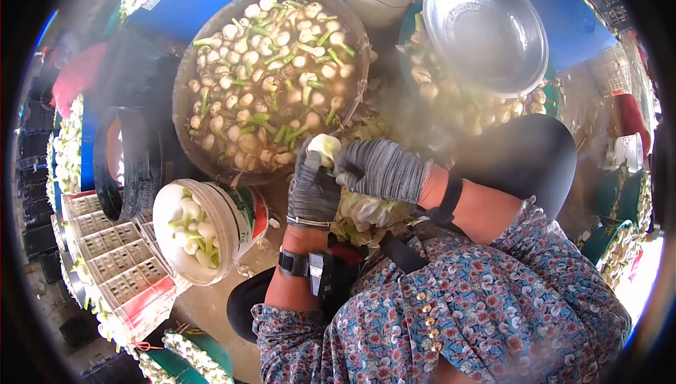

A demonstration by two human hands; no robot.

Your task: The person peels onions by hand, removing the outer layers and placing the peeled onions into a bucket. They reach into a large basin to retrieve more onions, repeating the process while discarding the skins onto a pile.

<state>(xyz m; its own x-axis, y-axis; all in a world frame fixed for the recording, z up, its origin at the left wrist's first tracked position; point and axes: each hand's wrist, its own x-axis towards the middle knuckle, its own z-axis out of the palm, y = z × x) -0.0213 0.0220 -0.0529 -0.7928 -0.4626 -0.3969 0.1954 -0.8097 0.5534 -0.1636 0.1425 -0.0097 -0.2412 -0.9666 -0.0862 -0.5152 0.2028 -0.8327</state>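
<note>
A white bulb [324,149] sits in the fingers of my left hand [313,190], which wears a grey glove. My right hand [380,169], gloved the same way, is closed against the bulb's right side; whether its fingertips pinch anything is hidden. Just beyond both hands stands a large round tub [184,95] of brown water with many bulbs and green stem pieces floating in it. Pale peelings [370,215] lie below my right hand.
A white bucket [246,218] of trimmed bulbs tilts at the left, beside a white plastic crate [116,257]. A metal basin [486,32] rests over more bulbs at the upper right. Another white bucket [377,0] stands behind the tub.
</note>
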